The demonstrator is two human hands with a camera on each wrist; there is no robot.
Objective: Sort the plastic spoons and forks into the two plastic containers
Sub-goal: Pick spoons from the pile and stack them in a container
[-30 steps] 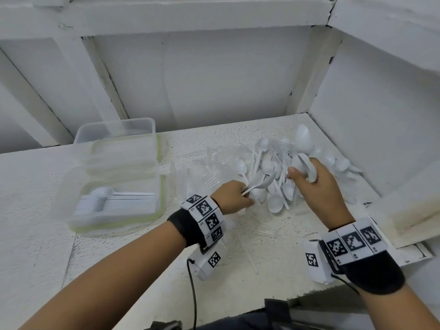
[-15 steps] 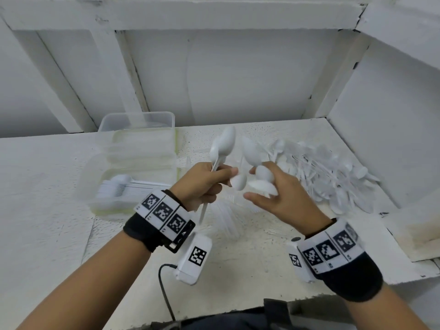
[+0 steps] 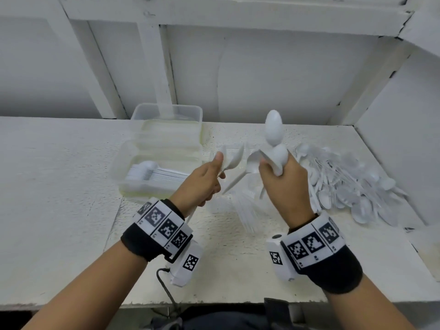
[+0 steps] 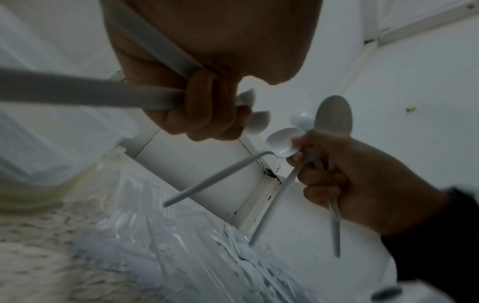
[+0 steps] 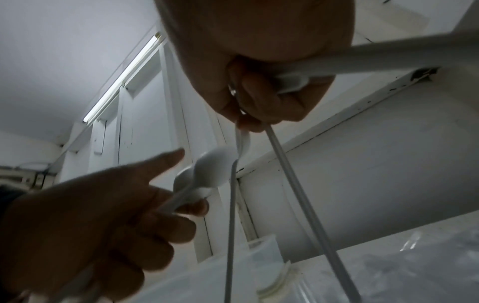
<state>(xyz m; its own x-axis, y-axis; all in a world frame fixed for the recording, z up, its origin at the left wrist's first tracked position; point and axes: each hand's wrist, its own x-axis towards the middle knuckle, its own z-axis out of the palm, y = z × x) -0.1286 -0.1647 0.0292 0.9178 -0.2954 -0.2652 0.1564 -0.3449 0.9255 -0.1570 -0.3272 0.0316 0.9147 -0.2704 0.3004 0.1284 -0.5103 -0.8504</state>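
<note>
Above the table's middle, my left hand (image 3: 210,177) grips two white plastic spoons (image 3: 232,158) by their handles, bowls up. Close beside it my right hand (image 3: 277,172) grips a bunch of white spoons (image 3: 273,129), one bowl sticking up highest. The left wrist view shows my left hand (image 4: 204,114) fisted round the handles, with the right hand's spoons (image 4: 334,116) fanned out. In the right wrist view, handles hang from my right hand (image 5: 259,98). The near clear container (image 3: 123,186) holds a row of stacked spoons. A second clear container (image 3: 166,110) stands behind it.
A loose pile of white spoons (image 3: 345,184) lies on the table at the right, against the side wall. Clear plastic forks (image 3: 247,210) are spread on the table below my hands. White walls close the back and right. The table's front edge (image 3: 214,303) is near my wrists.
Both hands have lifted away from the spoon pile and come left to the table's middle, each carrying spoons. The spoons now point bowls up and the hands stand closer together.
</note>
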